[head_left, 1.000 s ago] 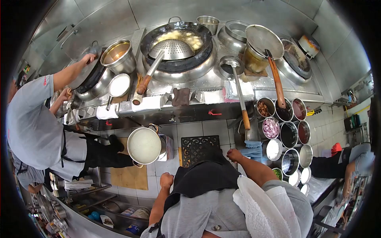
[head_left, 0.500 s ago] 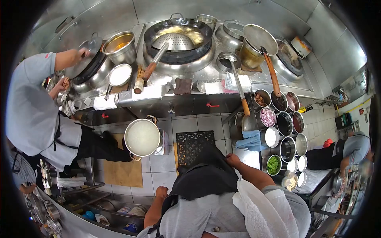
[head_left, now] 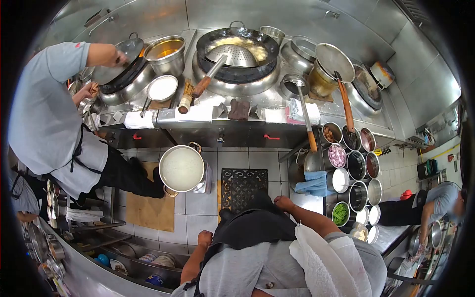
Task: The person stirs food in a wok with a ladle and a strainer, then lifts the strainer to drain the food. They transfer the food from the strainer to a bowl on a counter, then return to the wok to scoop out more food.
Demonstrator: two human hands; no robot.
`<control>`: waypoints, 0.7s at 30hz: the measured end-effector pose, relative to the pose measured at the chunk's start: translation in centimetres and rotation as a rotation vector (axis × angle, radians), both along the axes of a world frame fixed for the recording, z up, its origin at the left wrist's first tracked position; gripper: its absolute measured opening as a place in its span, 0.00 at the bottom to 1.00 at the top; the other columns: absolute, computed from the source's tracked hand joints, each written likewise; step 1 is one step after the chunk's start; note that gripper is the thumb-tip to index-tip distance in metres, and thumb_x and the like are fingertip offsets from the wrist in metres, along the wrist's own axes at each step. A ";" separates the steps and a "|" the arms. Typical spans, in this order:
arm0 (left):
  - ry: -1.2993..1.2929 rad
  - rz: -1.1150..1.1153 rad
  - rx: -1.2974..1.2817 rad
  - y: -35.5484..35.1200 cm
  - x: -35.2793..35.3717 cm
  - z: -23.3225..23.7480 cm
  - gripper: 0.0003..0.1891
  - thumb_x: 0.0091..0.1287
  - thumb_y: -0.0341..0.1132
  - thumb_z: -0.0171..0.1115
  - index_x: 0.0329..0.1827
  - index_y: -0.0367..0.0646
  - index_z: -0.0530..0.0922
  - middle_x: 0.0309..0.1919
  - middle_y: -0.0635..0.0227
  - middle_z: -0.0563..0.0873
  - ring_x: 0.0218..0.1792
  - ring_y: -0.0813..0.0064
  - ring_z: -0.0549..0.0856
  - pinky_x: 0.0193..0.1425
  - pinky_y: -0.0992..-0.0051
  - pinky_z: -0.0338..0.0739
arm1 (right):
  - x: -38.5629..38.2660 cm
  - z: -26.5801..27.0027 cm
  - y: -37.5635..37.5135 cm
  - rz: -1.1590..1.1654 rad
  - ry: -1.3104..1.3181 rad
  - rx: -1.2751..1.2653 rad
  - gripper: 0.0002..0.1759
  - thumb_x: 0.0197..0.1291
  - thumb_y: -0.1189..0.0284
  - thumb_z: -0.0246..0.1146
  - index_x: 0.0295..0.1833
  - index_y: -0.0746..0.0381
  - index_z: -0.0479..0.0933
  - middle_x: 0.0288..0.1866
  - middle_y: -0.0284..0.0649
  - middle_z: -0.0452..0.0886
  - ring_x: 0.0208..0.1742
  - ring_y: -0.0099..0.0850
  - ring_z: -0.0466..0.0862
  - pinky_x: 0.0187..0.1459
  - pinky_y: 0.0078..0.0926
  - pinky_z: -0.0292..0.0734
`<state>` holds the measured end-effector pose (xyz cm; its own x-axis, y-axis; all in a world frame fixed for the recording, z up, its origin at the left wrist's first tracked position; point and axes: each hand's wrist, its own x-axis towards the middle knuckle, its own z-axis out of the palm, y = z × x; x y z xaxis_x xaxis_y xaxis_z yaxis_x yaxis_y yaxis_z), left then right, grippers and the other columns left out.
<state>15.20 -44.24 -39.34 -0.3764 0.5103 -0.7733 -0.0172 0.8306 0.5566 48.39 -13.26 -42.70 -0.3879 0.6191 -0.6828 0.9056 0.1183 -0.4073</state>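
Observation:
My left hand [head_left: 205, 238] hangs low beside my apron, its fingers curled in and nothing visible in them. On the other side of the black apron [head_left: 255, 218], my right hand [head_left: 284, 203] is loosely closed and looks bare too. Neither hand touches the cookware. Nearest ahead of my left hand is a large pot of whitish liquid [head_left: 181, 169]. Several metal containers stand to the right of my right hand, one holding shredded greens [head_left: 340, 214]. Up front, a perforated strainer [head_left: 234, 55] with a wooden handle rests in a wok of bubbling oil [head_left: 257, 51].
At left, a person in a grey shirt [head_left: 49, 109] works at another wok [head_left: 106, 74]. A ladle [head_left: 304, 106] and a mesh strainer [head_left: 334, 62] lie across the right side of the stove. A patterned mat [head_left: 243, 185] covers floor ahead. Another person [head_left: 440, 198] bends at far right.
My view has turned slightly, so the stove sits further right in the picture. My hands stay low at my sides. The left co-worker's hand still moves over the wok.

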 end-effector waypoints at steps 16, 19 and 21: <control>0.106 -0.361 -0.006 2.6 -4.4 -0.7 0.03 0.65 0.28 0.57 0.38 0.40 0.78 0.20 0.62 0.81 0.18 0.68 0.83 0.18 0.66 0.80 | -0.5 2.8 0.1 -0.084 -0.047 -0.019 0.21 0.58 0.54 0.66 0.52 0.55 0.86 0.54 0.42 0.87 0.55 0.42 0.87 0.59 0.35 0.80; 0.036 -0.240 0.092 1.3 -4.2 -2.4 0.03 0.64 0.28 0.58 0.37 0.40 0.78 0.21 0.62 0.82 0.17 0.67 0.83 0.18 0.65 0.80 | -0.6 3.2 -0.1 -0.078 -0.030 -0.020 0.20 0.57 0.57 0.64 0.52 0.54 0.86 0.54 0.43 0.87 0.54 0.43 0.87 0.55 0.38 0.83; 0.037 -0.297 0.164 1.1 -4.1 -2.9 0.03 0.64 0.28 0.59 0.38 0.40 0.78 0.21 0.62 0.82 0.17 0.67 0.83 0.17 0.65 0.80 | -0.9 3.4 -0.2 -0.041 -0.036 -0.004 0.20 0.58 0.58 0.63 0.52 0.54 0.85 0.55 0.43 0.86 0.54 0.44 0.86 0.55 0.39 0.83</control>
